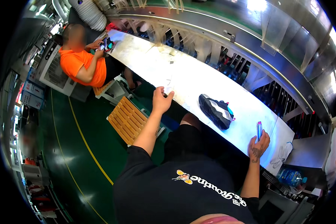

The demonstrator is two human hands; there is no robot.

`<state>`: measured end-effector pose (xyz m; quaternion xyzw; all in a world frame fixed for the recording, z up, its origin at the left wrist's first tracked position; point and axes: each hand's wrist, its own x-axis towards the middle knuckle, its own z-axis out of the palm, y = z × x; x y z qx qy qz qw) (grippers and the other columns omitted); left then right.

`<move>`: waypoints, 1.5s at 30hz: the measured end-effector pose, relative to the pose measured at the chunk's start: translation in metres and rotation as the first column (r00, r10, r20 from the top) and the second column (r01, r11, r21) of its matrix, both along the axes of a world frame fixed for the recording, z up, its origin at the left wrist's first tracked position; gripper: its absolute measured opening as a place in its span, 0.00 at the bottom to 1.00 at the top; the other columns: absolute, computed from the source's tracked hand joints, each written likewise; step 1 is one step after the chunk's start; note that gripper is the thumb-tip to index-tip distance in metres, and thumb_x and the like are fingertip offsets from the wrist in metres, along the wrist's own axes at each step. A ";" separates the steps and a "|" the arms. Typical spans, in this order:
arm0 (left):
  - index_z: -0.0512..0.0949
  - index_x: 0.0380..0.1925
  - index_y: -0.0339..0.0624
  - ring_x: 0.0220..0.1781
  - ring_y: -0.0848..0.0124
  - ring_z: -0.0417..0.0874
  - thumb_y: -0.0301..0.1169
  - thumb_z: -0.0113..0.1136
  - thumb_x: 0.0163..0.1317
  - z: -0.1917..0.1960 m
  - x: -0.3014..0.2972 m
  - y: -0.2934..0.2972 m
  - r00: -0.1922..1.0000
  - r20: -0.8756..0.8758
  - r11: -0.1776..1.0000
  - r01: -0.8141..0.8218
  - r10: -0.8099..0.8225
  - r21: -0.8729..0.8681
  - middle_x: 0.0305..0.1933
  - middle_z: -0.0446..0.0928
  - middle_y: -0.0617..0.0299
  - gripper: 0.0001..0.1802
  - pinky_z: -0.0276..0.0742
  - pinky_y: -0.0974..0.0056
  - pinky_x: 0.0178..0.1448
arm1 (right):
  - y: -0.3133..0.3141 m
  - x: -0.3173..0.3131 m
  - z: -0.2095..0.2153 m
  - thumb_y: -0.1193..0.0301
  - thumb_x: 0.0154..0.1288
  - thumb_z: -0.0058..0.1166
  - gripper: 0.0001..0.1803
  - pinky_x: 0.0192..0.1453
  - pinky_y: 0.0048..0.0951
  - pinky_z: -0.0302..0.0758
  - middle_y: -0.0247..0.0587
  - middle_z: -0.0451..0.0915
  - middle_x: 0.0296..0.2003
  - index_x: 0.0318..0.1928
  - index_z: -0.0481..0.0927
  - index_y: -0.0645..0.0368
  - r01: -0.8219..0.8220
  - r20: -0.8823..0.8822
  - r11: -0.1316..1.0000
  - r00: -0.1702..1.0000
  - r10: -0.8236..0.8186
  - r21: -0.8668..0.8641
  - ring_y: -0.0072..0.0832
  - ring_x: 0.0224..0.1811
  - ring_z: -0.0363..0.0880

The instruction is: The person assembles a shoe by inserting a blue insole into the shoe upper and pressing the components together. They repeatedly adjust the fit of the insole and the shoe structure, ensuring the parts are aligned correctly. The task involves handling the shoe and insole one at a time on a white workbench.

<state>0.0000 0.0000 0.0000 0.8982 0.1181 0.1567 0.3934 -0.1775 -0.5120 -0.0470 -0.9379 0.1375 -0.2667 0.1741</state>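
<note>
A black and grey sneaker with teal and pink accents lies on its side on the long white table, between my two hands and touched by neither. My right hand is closed around a slim pen-like stick, pale blue with a pink end, which points away from me. To the left, my left hand reaches the table's near edge with thumb and fingers apart, and I see nothing in its grasp.
Behind the table runs a metal-framed machine hung with clear plastic strips. A person in orange handles another shoe at the far left. A slatted wooden stool stands left of me. White gloves and a water bottle are at right.
</note>
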 end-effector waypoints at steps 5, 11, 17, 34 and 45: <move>0.73 0.64 0.32 0.66 0.41 0.77 0.47 0.77 0.64 0.000 0.035 0.013 0.987 0.158 0.986 -0.066 0.041 0.155 0.63 0.75 0.37 0.38 0.74 0.46 0.72 | -0.001 0.000 0.020 0.71 0.67 0.59 0.32 0.73 0.54 0.69 0.56 0.76 0.63 0.72 0.76 0.60 0.007 -0.063 0.995 0.998 -0.013 -0.095 0.55 0.67 0.74; 0.77 0.63 0.32 0.70 0.40 0.75 0.53 0.75 0.64 -0.016 0.090 -0.004 0.996 0.079 0.967 -0.054 0.035 0.249 0.64 0.77 0.37 0.40 0.70 0.43 0.75 | 0.020 0.002 0.019 0.69 0.69 0.58 0.33 0.73 0.56 0.68 0.56 0.75 0.65 0.75 0.75 0.60 0.015 -0.121 0.982 0.992 -0.038 -0.191 0.55 0.68 0.73; 0.85 0.57 0.43 0.73 0.43 0.72 0.52 0.73 0.62 -0.032 0.080 -0.042 0.993 0.111 0.868 -0.030 -0.029 0.495 0.66 0.77 0.40 0.30 0.63 0.41 0.79 | 0.015 -0.007 0.014 0.68 0.68 0.59 0.30 0.74 0.56 0.69 0.56 0.77 0.66 0.70 0.79 0.60 0.048 -0.098 0.991 0.993 -0.060 -0.128 0.56 0.69 0.75; 0.87 0.54 0.47 0.71 0.45 0.74 0.50 0.73 0.62 -0.063 0.100 -0.026 0.986 0.136 0.864 0.016 -0.097 0.503 0.65 0.78 0.43 0.26 0.69 0.40 0.75 | 0.008 -0.008 0.008 0.68 0.66 0.66 0.26 0.69 0.53 0.76 0.58 0.81 0.59 0.64 0.83 0.61 0.044 0.033 0.983 0.999 -0.039 -0.177 0.57 0.62 0.80; 0.87 0.55 0.50 0.70 0.48 0.75 0.52 0.69 0.64 -0.035 0.093 -0.038 1.000 0.004 0.850 -0.028 0.030 0.525 0.66 0.78 0.50 0.25 0.69 0.44 0.76 | 0.015 0.002 0.023 0.56 0.73 0.64 0.24 0.74 0.51 0.69 0.45 0.80 0.60 0.63 0.84 0.53 0.160 -0.090 0.987 0.983 -0.161 -0.022 0.44 0.66 0.77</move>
